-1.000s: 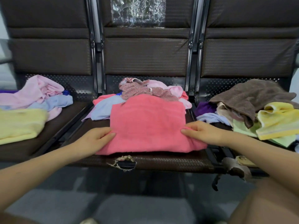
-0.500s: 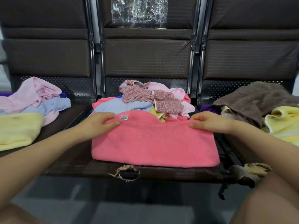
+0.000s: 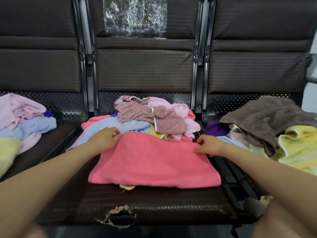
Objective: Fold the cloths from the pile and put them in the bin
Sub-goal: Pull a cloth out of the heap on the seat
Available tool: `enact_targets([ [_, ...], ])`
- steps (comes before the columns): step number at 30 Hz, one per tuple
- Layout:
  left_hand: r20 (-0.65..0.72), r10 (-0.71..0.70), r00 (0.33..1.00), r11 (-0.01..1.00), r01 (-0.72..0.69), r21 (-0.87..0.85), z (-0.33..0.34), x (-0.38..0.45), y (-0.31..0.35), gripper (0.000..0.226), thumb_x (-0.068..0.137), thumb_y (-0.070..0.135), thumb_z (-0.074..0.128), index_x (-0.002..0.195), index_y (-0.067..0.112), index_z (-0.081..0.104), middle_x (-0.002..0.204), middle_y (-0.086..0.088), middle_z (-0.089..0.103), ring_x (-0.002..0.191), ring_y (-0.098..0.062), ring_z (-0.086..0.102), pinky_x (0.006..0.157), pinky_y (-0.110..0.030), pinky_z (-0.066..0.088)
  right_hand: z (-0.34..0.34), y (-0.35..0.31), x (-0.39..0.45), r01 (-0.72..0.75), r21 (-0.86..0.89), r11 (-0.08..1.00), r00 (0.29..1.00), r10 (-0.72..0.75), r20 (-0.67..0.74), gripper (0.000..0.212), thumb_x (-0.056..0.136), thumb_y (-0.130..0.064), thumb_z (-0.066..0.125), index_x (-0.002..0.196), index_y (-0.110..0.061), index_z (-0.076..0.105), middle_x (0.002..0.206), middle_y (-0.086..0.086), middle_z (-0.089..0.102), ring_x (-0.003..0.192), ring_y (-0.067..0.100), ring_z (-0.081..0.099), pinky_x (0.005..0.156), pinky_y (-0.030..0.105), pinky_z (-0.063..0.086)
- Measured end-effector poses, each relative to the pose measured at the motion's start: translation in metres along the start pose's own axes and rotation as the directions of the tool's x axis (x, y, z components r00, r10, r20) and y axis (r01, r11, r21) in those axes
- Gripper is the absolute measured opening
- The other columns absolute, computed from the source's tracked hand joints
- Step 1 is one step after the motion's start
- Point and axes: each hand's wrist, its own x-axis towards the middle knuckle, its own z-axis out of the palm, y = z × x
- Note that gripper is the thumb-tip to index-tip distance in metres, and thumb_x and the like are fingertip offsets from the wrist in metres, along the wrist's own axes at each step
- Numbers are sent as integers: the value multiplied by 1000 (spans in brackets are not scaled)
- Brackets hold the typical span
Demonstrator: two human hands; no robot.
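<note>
On the seat, left hand [image 3: 104, 139] and right hand [image 3: 208, 145] pinch the pink cloth [image 3: 152, 157].

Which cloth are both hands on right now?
The coral-pink towel, spread flat on the middle seat; left hand and right hand pinch its far corners.

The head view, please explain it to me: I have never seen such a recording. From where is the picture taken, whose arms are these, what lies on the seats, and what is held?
No machine here: a person wears a camera on the head, looking down at their own arms. The left hand and right hand each pinch a far corner of the coral pink towel, spread on the middle seat of a dark bench. Behind it lies a mixed pile of cloths. More cloths lie on the left seat; a brown towel and a yellow towel lie on the right seat. No bin is visible.
</note>
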Motion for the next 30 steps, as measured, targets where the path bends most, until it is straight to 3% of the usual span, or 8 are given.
enact_targets([
  [5, -140, -255, 957, 957, 229, -178, -3, -18, 0, 39, 90, 41, 56, 115, 10, 56, 106, -14, 65, 98, -30, 59, 79, -35, 43, -8, 15, -10, -215, 189, 958, 967, 182, 179, 34, 81, -35, 74, 84, -8, 54, 78, 8, 59, 63, 17, 57, 51, 24, 50],
  [9, 44, -412, 910, 860, 404, -311, -10, -47, 6, 37, 94, 39, 50, 72, 9, 54, 76, -13, 62, 76, -31, 59, 75, -41, 54, -6, 12, -21, -207, 266, 942, 969, 160, 188, 35, 79, -37, 76, 84, -6, 59, 72, 7, 62, 60, 17, 58, 50, 22, 50],
  [13, 239, -455, 858, 731, 513, -450, -5, -64, 6, 41, 93, 43, 51, 108, 7, 62, 110, -14, 60, 99, -29, 54, 85, -38, 46, 1, 4, -35, -218, 313, 924, 959, 145, 242, 40, 78, -38, 77, 94, -4, 62, 72, 4, 61, 63, 16, 60, 52, 23, 50],
  [17, 372, -372, 851, 539, 524, -659, -2, -70, 4, 79, 69, 57, 74, 135, 23, 50, 133, -6, 55, 117, -26, 54, 106, -46, 40, 7, -5, -43, -256, 360, 897, 958, 186, 216, 38, 77, -36, 77, 95, -9, 58, 80, 3, 59, 70, 14, 56, 55, 22, 45],
  [19, 431, -336, 838, 456, 545, -704, -5, -73, 11, 99, 50, 61, 83, 136, 27, 47, 132, -3, 56, 117, -25, 54, 106, -46, 39, 12, -11, -42, -233, 453, 861, 972, 185, 148, 49, 73, -34, 81, 106, -4, 60, 97, 6, 64, 86, 18, 61, 69, 27, 50],
  [22, 377, -401, 835, 339, 518, -786, -8, -71, 22, 75, 74, 41, 77, 137, 18, 43, 132, -8, 54, 118, -28, 50, 106, -45, 38, 16, -26, -39, -280, 717, 639, 960, 193, 202, 53, 68, -21, 80, 115, -5, 64, 105, 11, 70, 98, 26, 66, 91, 38, 52],
  [24, 347, -448, 824, 299, 504, -810, -6, -67, 25, 71, 79, 36, 73, 138, 15, 40, 133, -10, 51, 119, -29, 48, 105, -44, 37, 16, -38, -45, -357, 779, 516, 934, 174, 312, 31, 76, -18, 73, 105, -9, 67, 98, 11, 70, 94, 26, 64, 86, 36, 52],
  [30, 438, -408, 801, 343, 579, -739, -12, -77, 21, 53, 85, 32, 69, 131, 14, 51, 124, -13, 59, 110, -30, 54, 101, -43, 40, 8, -35, -58, -431, 795, 426, 900, 264, 347, 28, 82, -27, 73, 102, -13, 60, 96, 10, 65, 86, 27, 61, 76, 37, 50],
])
